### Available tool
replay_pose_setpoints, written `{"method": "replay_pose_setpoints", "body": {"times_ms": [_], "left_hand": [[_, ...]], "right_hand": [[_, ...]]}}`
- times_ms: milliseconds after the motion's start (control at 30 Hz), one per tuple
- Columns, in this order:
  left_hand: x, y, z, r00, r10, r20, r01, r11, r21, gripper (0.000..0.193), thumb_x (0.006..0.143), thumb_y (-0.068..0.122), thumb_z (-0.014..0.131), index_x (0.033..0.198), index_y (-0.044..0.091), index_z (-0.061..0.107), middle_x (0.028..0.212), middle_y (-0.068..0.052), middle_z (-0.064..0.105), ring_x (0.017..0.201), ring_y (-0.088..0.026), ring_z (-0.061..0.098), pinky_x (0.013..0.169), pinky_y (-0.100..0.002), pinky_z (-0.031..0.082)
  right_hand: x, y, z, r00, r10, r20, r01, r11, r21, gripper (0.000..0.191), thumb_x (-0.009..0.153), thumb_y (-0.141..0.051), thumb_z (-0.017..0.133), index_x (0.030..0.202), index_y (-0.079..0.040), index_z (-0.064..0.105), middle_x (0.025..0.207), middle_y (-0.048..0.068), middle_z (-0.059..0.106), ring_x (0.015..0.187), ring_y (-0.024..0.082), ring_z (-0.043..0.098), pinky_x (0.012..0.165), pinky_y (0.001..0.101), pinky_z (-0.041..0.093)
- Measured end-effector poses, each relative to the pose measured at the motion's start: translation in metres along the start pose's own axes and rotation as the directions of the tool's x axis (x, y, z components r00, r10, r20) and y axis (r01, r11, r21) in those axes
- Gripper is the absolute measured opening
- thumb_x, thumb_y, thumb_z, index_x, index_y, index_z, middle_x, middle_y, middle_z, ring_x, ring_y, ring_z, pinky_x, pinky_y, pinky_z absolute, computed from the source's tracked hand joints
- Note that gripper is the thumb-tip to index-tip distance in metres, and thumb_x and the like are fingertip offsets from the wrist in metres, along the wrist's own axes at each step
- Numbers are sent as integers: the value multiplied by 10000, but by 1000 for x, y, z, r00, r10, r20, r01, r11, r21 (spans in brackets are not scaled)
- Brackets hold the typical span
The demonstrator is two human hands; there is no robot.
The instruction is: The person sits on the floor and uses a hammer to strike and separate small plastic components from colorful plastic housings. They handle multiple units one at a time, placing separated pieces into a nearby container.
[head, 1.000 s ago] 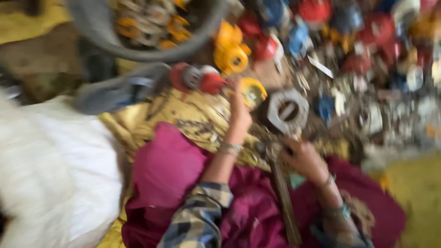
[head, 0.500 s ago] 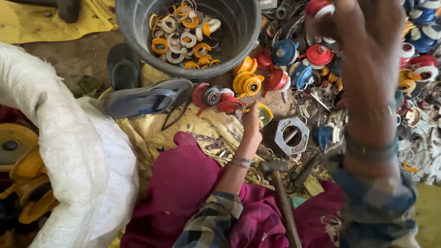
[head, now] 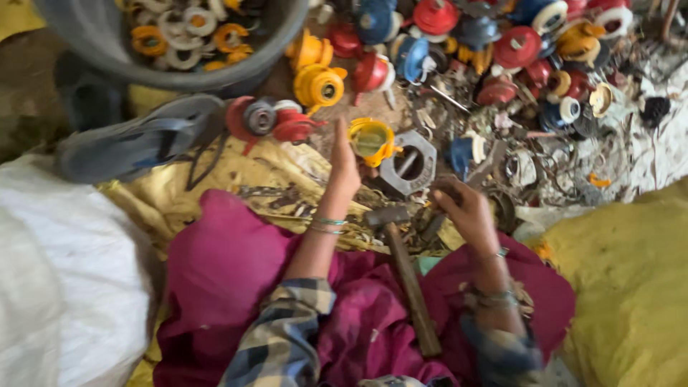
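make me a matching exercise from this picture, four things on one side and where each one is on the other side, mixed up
Things:
1. hammer
2. yellow cap
3. sandal
4. bucket

Places:
A. top left, holding rings
B. lying on the lap, between the arms
C. at the left hand fingertips
D. on the ground just below the bucket

Pairs: 1-B, 2-C, 3-D, 4-A

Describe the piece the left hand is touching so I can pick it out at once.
Start at the grey bucket at top left, then drop right to the grey hexagonal metal ring. Just left of it, at the left hand, sits a round yellow plastic cap, hollow side up.
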State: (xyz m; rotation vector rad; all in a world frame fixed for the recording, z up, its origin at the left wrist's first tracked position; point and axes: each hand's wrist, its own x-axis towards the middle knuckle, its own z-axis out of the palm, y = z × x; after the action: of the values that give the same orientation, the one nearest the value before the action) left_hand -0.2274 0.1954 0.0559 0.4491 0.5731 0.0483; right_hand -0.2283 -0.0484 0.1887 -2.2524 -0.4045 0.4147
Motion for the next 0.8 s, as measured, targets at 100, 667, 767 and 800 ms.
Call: {"method": "replay_pose_setpoints", "body": {"times_ms": [100,667,767,800], "left_hand": [[-3,-11,-1,993,-56,104,52,998,43,815,903,812,360,1178,124,698,844,-105,739,531,-195,678,296,-300,428],[-32,-27,23,953,-152,263,-11,847,531,792,962,727,434,1333,60,646,1000,-95,748,767,-166,725,533,-270,567],[-32,-28,24,934,11,358,-212,822,529,765,1029,666,543,1345,-20,665,1178,-105,739,1034,-163,739,812,-309,641],[-31,-29,24,948,-11,318,-171,825,539,768,1004,671,529,1316,-15,676,1144,-98,749,1000,-163,747,781,-309,645]], "right_hand": [[6,22,18,994,-8,-112,9,1000,3,321,981,-146,722,1272,-15,684,1051,106,773,892,160,739,779,288,593],[11,37,47,990,61,-127,49,694,718,517,1031,-160,678,1471,47,506,1348,100,663,1203,154,645,1048,294,536],[9,43,46,992,95,-84,6,629,778,492,1031,-165,657,1454,47,522,1314,82,677,1160,138,660,1019,296,557],[9,46,46,992,107,-72,-11,621,784,484,1035,-170,655,1451,46,534,1304,83,684,1148,137,661,1012,294,553]]}}
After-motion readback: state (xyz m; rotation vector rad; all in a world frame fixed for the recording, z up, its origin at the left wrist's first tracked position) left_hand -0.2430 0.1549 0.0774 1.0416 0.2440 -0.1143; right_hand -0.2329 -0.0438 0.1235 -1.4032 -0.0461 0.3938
